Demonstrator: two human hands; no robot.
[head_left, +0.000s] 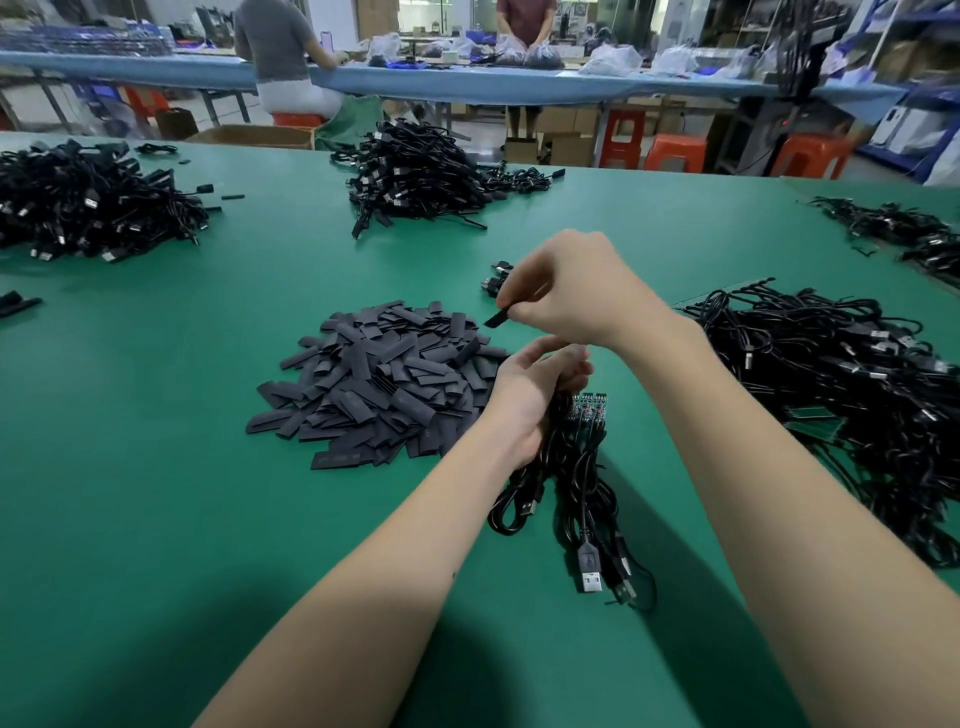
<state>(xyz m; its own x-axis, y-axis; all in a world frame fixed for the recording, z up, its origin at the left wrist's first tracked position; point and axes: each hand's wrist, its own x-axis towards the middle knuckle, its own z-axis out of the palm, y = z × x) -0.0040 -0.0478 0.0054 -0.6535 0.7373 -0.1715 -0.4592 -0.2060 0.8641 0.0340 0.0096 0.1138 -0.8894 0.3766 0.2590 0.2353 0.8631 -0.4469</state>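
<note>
On the green desk (156, 467), just right of the pile of black sleeves (379, 374), the left hand (535, 395) is gripping a bunch of cables (571, 483) with curled fingers, while the right hand (566, 291) is pinching one sleeve (496, 317) over the pile's right edge.

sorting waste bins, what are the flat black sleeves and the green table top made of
Flat black sleeves: look like matte dark-grey plastic tubing pressed flat, likely heat-shrink; dull, no glare. Green table top: seems a rubbery mat, smooth with soft sheen; uncertain.
</note>
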